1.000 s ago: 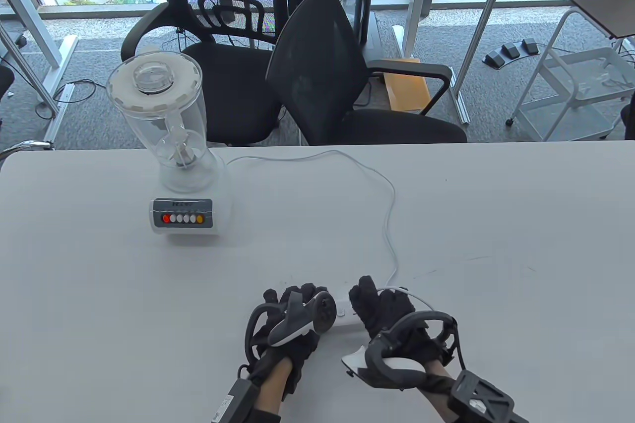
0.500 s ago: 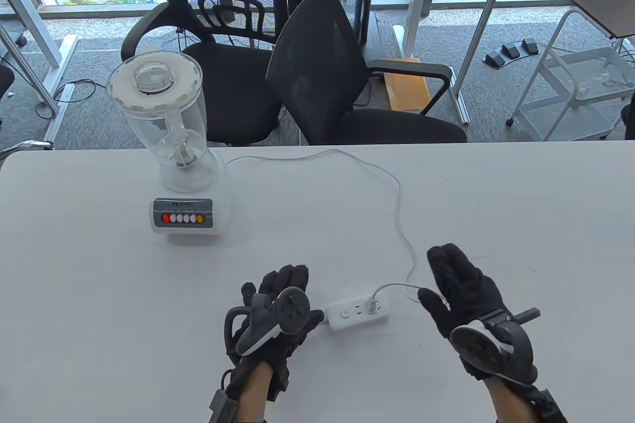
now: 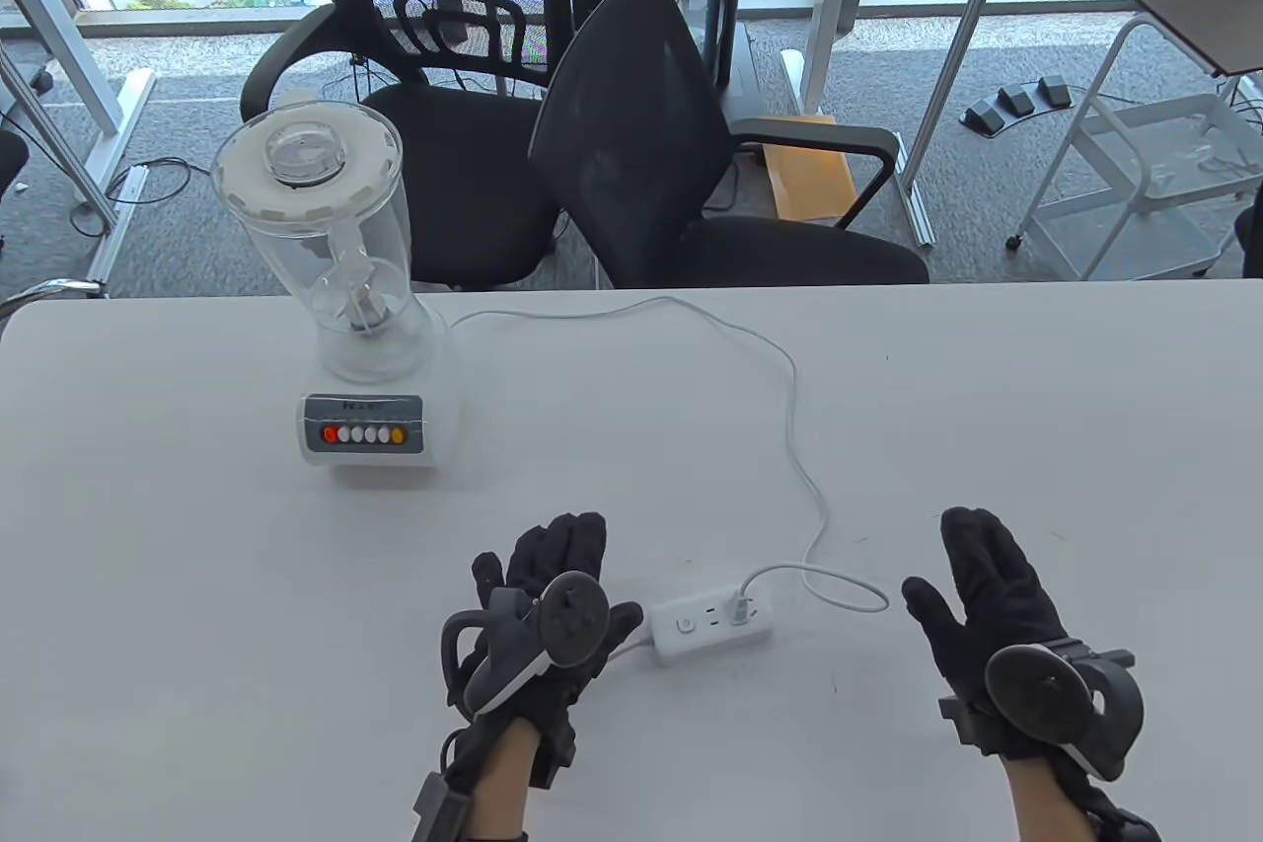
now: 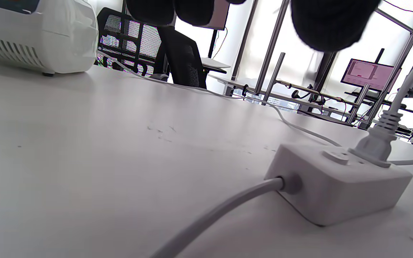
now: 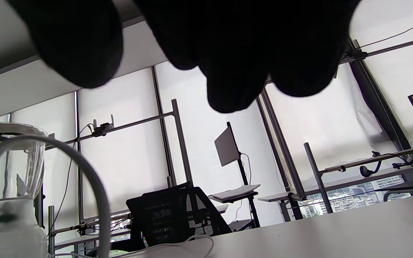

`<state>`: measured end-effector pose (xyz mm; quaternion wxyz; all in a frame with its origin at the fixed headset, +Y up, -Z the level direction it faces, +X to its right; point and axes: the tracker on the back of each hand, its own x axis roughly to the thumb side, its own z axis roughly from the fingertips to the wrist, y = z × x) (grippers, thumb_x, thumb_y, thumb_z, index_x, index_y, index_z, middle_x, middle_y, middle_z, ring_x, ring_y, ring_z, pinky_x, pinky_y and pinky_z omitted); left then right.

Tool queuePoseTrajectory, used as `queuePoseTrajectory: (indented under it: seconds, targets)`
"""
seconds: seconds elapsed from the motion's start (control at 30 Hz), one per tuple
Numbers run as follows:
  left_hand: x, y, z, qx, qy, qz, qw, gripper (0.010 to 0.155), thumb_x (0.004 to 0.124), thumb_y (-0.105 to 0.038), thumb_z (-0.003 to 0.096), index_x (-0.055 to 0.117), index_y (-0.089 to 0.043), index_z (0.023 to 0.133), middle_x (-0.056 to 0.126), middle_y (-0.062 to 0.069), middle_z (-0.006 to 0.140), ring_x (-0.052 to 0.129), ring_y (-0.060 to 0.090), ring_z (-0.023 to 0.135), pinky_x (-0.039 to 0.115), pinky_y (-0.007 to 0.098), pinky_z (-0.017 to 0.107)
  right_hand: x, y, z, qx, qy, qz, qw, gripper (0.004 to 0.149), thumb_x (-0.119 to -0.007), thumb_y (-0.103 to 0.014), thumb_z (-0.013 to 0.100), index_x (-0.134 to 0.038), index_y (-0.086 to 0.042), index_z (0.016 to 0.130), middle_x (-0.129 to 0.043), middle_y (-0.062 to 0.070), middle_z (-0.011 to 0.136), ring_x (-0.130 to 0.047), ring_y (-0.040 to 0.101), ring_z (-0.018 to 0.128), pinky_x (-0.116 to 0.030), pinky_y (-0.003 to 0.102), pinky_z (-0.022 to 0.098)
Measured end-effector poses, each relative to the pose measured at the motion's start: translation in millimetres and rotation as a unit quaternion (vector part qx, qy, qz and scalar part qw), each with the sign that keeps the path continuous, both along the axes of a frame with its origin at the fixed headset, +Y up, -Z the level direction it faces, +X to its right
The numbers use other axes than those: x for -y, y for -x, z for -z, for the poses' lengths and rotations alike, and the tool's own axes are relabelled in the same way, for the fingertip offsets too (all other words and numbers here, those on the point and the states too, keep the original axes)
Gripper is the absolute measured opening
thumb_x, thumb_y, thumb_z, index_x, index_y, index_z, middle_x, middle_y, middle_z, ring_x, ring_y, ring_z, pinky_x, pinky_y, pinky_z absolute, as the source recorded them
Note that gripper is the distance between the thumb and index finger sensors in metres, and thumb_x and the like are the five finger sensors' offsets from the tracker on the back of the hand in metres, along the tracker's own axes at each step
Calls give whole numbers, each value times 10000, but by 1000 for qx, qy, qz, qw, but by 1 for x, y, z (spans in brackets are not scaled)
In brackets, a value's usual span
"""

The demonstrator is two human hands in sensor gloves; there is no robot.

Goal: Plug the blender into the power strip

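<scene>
A white blender [image 3: 355, 358] with a clear jar stands on the table at the left; its base shows in the left wrist view [image 4: 38, 36]. Its white cord [image 3: 789, 408] runs right and down to a plug [image 3: 740, 607] seated in the small white power strip [image 3: 705, 630]. The plug [image 4: 376, 143] sits upright in the strip [image 4: 339, 182] in the left wrist view. My left hand [image 3: 548, 605] rests flat on the table just left of the strip, holding nothing. My right hand [image 3: 987, 595] lies open and empty on the table, apart to the strip's right.
The strip's own cord [image 4: 221, 215] runs off toward my left hand. Two black office chairs [image 3: 681, 181] stand behind the table's far edge. A white cart [image 3: 1145, 191] stands on the floor at the far right.
A second ago both hands were on the power strip and plug. Both let go; the right hand moved off to the right and the left hand drew slightly left. The plug stays in the strip.
</scene>
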<state>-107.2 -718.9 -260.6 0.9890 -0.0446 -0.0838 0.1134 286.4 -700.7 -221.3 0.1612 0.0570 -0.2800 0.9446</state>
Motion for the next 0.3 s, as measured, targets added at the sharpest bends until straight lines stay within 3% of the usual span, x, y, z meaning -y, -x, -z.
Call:
queuePoseTrajectory:
  seconds: [0.3]
  targets:
    - [3, -7, -3, 12, -1, 8, 1000, 917, 702, -642, 448, 299, -249, 1171, 425, 78, 1265, 497, 419, 1167, 377, 774, 747, -1, 11, -5, -19, 2, -1, 1000, 777, -821, -489, 442, -635, -88, 1081, -689, 242, 1045, -935, 302, 740, -813, 529, 510]
